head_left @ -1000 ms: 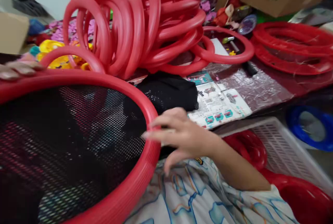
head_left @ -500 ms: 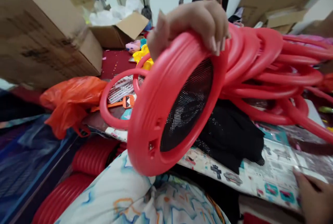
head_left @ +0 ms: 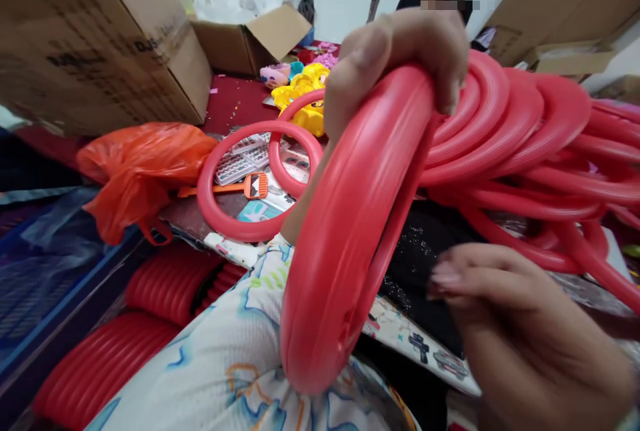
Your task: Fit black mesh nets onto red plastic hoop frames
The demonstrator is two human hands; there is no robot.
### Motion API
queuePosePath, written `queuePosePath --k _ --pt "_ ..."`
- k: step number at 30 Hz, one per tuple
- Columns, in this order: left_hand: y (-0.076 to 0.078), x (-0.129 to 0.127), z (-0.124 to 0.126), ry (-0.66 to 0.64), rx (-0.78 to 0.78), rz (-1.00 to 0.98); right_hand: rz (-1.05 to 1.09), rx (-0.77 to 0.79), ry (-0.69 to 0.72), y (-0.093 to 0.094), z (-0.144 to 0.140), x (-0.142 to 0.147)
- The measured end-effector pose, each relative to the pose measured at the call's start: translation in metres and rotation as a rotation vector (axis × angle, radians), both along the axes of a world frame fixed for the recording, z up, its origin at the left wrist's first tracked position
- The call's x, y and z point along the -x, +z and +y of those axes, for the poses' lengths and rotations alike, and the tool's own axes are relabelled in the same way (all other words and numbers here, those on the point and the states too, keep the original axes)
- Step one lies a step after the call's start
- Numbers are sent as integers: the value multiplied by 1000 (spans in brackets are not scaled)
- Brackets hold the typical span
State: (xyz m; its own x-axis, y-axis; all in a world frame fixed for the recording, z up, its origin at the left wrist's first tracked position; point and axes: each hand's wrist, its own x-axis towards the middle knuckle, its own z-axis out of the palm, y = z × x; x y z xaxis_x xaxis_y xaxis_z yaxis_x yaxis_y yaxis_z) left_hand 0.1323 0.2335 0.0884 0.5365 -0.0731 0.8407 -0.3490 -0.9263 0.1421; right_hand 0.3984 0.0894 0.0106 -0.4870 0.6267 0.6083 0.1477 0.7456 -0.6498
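My left hand (head_left: pixel 400 64) grips the top of a thick red plastic ring (head_left: pixel 345 231), its fingers wrapped over the rim. The ring stands tilted above my lap, seen nearly edge-on, with a small slot low on its inner side. My right hand (head_left: pixel 530 317) is at the lower right, thumb and fingers pinched together, apart from the ring. Whatever may be between those fingertips is too small or blurred to tell. Behind them lies a black cloth with shiny dots (head_left: pixel 425 264). A heap of similar red rings (head_left: pixel 515 131) rests on the table at the right.
Two thinner red rings (head_left: pixel 210 211) lie on the table beside an orange plastic tool (head_left: pixel 255 185). An orange bag (head_left: pixel 145 164) sits at the left, above stacked red ribbed pieces (head_left: pixel 110 364). Cardboard boxes (head_left: pixel 100 37) and a person (head_left: pixel 410 1) are farther back.
The ring in my left hand has turned more edge-on, so its open middle is now mostly hidden. My right hand has come in from the lower right edge, up toward the ring.
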Motion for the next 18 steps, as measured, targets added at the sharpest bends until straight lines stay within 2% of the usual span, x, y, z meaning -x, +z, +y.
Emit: queuePosePath --k 2,5,8,10,13,18 --pt "2 7 8 -22 -32 36 71 -106 114 19 -4 35" --pt "-2 6 15 -43 -59 1 96 -106 163 34 -5 55" --pt "-10 -5 9 66 147 -268 91 -104 128 38 -2 56" --pt "-15 -13 3 107 239 -365 116 -143 110 38 0 54" --pt "-17 -14 1 116 248 -307 102 -207 129 40 -1 51" --pt "-10 0 2 137 236 -94 83 -219 93 42 -7 44"
